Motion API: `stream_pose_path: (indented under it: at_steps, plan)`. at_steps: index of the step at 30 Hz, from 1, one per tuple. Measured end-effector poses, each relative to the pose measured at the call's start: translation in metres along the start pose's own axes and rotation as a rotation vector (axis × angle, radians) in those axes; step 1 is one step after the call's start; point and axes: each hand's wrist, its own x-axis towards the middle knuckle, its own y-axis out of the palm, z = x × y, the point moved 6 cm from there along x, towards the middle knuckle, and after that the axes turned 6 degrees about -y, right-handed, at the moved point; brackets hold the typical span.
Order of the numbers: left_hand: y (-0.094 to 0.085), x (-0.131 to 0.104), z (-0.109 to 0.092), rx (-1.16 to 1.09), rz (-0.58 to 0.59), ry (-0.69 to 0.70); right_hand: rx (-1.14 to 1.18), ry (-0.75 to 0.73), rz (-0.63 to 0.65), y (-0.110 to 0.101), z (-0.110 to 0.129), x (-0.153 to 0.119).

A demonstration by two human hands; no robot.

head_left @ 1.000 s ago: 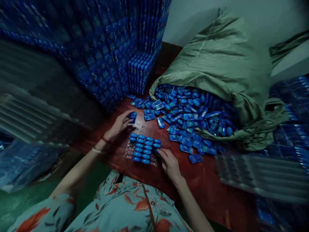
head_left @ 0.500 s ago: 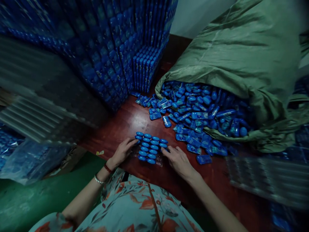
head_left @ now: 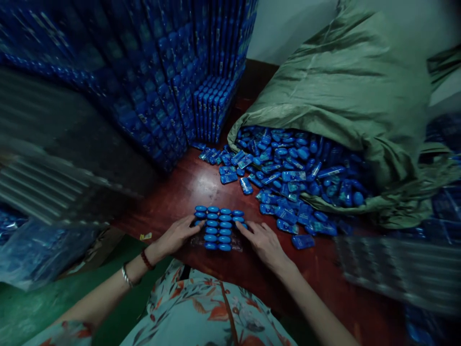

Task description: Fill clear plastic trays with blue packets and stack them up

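A clear tray (head_left: 236,241) lies near the front edge of the red-brown table, with blue oval packs (head_left: 218,224) standing in four columns. The two middle columns run longer than the outer ones. At the left side, my left hand (head_left: 179,233) has its fingertips on the packs of the outer left column. My right hand (head_left: 261,242) touches the outer right column, its thumb and forefinger against the lower packs there and its other fingers spread. Whether either hand grips a single pack is hard to make out.
Loose blue packs (head_left: 288,178) spill from a green sack (head_left: 334,81) at the right. Tall stacks of blue packs (head_left: 158,91) rise behind. Grey ridged trays (head_left: 39,187) stand at the left, and more ridged trays (head_left: 399,269) lie at the right.
The view has shifted a little. The packs and tray now look squarer to the view, and both hands remain at the sides, with one more pack visible low in the right column.
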Motion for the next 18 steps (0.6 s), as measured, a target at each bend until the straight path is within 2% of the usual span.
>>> stream_pose_path:
  at_steps: [4, 7, 9, 11, 13, 15, 17, 18]
  plan:
    - [0.004, -0.014, 0.001, 0.16, -0.18, -0.125, 0.03, -0.016, 0.044, -0.001, 0.005, 0.005]
    - [-0.006, -0.013, 0.001, 0.055, -0.302, -0.139, 0.048, -0.056, 0.084, 0.0, 0.009, 0.013]
    - [-0.019, 0.003, 0.006, -0.092, -0.358, -0.154, 0.042, -0.062, 0.081, 0.001, 0.01, 0.015]
    - [-0.034, 0.032, 0.018, -0.222, -0.39, -0.22, 0.032, -0.082, 0.034, 0.002, 0.01, 0.012]
    - [-0.042, 0.074, 0.034, -0.279, -0.341, -0.311, 0.025, -0.103, -0.065, 0.0, 0.004, 0.008]
    - [-0.036, 0.12, 0.048, -0.239, -0.158, -0.378, 0.018, -0.035, -0.189, -0.005, -0.012, 0.008]
    - [-0.021, 0.158, 0.061, -0.165, 0.024, -0.481, 0.011, 0.175, -0.279, -0.009, -0.042, 0.016]
    - [-0.013, 0.174, 0.065, -0.134, 0.071, -0.512, 0.008, 0.31, -0.289, -0.009, -0.058, 0.023]
